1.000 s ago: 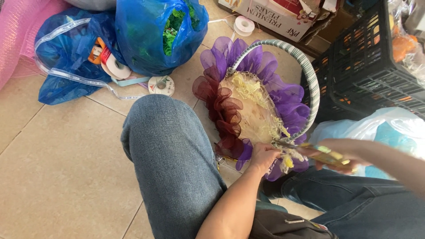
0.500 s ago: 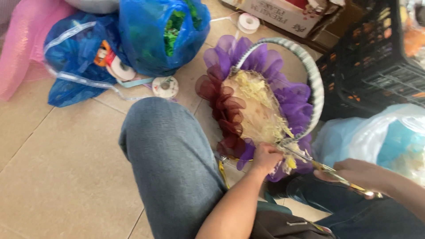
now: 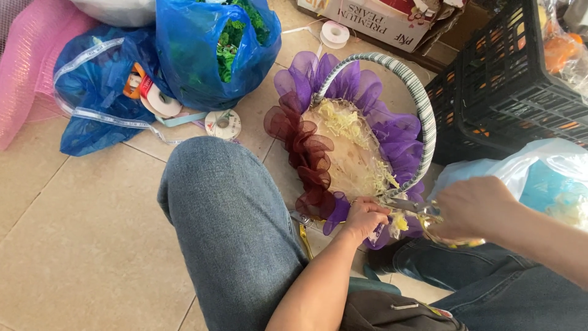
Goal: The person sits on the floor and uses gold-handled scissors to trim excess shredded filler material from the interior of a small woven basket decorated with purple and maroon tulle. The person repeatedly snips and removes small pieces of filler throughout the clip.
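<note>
The floor (image 3: 79, 245) is beige tile with thin grout lines, and the person sits on it in jeans, one knee (image 3: 214, 202) raised at centre. The basket (image 3: 361, 153) lies tilted on the tiles just right of the knee, at about 2 o'clock from it; it has a striped hoop handle, a frill of purple and maroon mesh around the rim, and pale shredded filling inside. The left hand (image 3: 364, 217) is curled and pinching the frill at the basket's 6 o'clock edge. The right hand (image 3: 471, 208) is closed around scissors (image 3: 422, 211), whose blades point toward the left hand and meet the frill just beside it.

At 10 o'clock from the basket two blue bags (image 3: 202, 55) slump on the tiles, one showing green foliage, with ribbon spools (image 3: 222, 124) beside them. A pink mesh roll (image 3: 24, 79) lies at the far left. A cardboard box (image 3: 380, 21) sits at 12 o'clock, a black crate (image 3: 508, 86) at 2 o'clock, and a pale plastic bag (image 3: 539, 171) at 3 o'clock.
</note>
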